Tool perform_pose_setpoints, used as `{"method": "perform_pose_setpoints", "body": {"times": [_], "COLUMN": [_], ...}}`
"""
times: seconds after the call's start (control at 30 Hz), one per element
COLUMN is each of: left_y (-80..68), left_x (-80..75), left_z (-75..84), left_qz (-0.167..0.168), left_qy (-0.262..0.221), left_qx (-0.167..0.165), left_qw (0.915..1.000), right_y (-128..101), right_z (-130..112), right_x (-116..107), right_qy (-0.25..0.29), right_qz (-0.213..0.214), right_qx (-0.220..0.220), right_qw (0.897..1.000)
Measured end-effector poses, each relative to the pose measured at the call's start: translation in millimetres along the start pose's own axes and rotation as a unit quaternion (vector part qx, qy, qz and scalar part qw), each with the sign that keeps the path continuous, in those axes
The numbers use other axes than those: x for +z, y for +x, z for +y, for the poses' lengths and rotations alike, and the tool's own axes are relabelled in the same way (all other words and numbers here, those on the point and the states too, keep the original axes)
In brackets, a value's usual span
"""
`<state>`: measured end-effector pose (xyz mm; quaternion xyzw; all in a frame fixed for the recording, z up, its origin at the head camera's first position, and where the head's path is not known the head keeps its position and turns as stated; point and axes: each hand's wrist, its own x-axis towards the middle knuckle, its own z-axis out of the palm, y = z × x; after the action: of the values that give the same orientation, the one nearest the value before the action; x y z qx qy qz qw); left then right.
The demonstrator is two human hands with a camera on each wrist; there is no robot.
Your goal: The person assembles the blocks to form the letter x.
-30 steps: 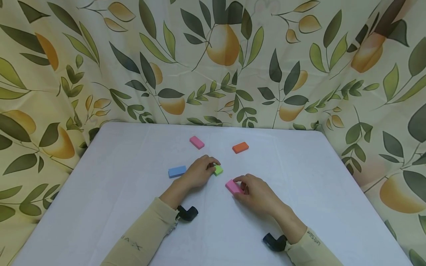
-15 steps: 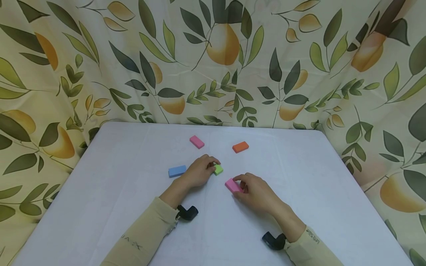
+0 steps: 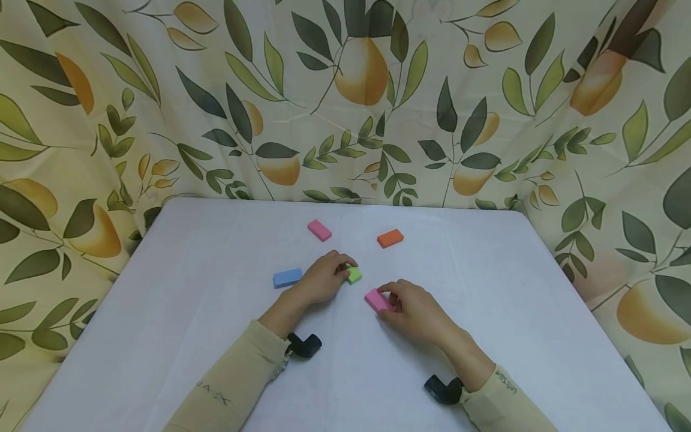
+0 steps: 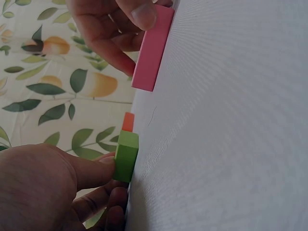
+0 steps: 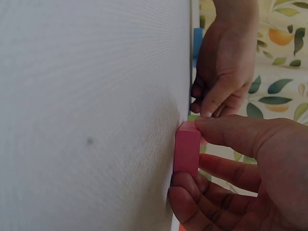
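Observation:
My left hand (image 3: 326, 277) pinches a small green block (image 3: 354, 275) between thumb and fingers, low at the white table. In the left wrist view the thumb lies against the near side of this green block (image 4: 126, 156). To the right and a little nearer, my right hand (image 3: 415, 309) holds a pink block (image 3: 379, 300) by its edges, thumb on one side and fingers on the other. The right wrist view shows the end face of that pink block (image 5: 186, 150) close against the table surface. A short gap separates the two held blocks in the head view.
A blue block (image 3: 287, 278) lies just left of my left hand, partly behind the wrist. Farther back are another pink block (image 3: 320, 230) and an orange block (image 3: 390, 238). A leaf-and-fruit patterned curtain (image 3: 335, 120) hangs around the back and sides of the white table (image 3: 162, 336).
The right hand and its pink block have edged very slightly to the left and away. The left hand keeps its place on the green block, and the other blocks lie as before.

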<state>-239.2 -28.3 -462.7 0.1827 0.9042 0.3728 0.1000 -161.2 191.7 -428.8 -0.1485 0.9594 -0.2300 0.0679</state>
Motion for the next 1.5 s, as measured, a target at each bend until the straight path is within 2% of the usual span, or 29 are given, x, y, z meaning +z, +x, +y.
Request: {"method": "perform_pose_setpoints", "body": {"times": [0.8,1.5], "left_y": [0.6,0.4], "left_x": [0.4,0.7], "left_z": [-1.1,-0.7], "left_qz": [-0.001,-0.002], "left_qy": [0.002,0.001], "left_qx": [-0.004,-0.007], "left_qw": [1.0000,1.0000], "right_y": [3.1,9.7], "right_z": [-1.4,-1.3], "right_x": [-0.2,1.8], "right_qy": [0.008,0.008], "right_qz": [0.004,-0.001], "right_qx": [-0.003,0.013], "right_qw": [1.000,1.000]}}
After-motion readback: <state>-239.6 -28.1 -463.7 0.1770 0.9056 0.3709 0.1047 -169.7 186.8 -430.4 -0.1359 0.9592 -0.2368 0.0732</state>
